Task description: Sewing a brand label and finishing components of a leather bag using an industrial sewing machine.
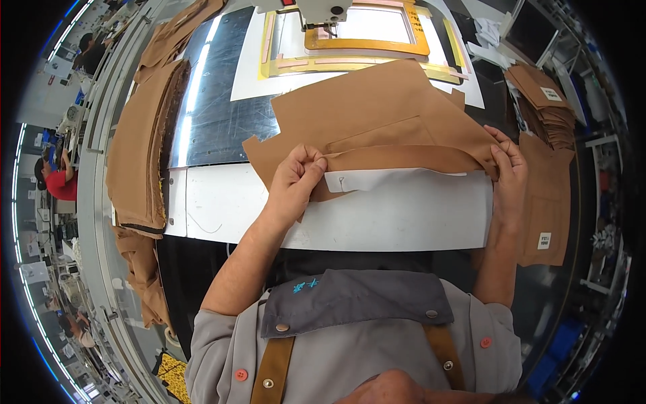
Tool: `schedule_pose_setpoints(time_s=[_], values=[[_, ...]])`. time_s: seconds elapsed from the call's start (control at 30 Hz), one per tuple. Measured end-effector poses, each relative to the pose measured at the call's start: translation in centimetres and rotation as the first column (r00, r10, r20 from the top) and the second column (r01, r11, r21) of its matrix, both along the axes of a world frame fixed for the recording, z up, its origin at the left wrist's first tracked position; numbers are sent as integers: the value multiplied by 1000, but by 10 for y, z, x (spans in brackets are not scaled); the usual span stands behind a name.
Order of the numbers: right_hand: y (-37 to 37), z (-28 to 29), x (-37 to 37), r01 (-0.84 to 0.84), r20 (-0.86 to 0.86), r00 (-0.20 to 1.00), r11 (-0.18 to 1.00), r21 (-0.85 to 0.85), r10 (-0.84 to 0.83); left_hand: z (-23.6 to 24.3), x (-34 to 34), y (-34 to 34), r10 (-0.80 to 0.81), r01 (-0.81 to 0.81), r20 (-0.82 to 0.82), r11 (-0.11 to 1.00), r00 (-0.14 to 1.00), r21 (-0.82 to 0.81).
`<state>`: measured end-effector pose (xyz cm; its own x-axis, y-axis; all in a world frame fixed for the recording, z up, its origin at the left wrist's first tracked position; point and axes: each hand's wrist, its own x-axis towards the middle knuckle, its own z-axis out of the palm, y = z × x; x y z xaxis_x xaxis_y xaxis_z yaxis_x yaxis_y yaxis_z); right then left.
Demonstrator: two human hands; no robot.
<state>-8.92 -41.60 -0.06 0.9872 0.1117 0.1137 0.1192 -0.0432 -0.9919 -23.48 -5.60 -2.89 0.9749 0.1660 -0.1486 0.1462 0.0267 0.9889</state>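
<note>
A brown fabric panel lies on the work surface in front of me, its near edge folded over. Stitch lines or creases mark a pocket-like outline on it. My left hand pinches the folded edge between thumb and fingers. At the panel's right end my right hand grips the fabric by its corner, fingers closed on it. Between the hands, a white strip with a small mark shows under the fold. Whatever lies beneath the panel is hidden.
A sewing machine head stands over a yellow-edged template frame at the far side. On the left is a thick stack of brown pieces. More brown pieces with white labels lie at right. People work far left.
</note>
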Motion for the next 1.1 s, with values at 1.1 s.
schedule_pose_setpoints(time_s=[1.1], values=[[2, -20, 5, 129, 42, 990, 986, 103, -134, -2, -4, -17, -21, 20, -14, 999, 1000, -38]])
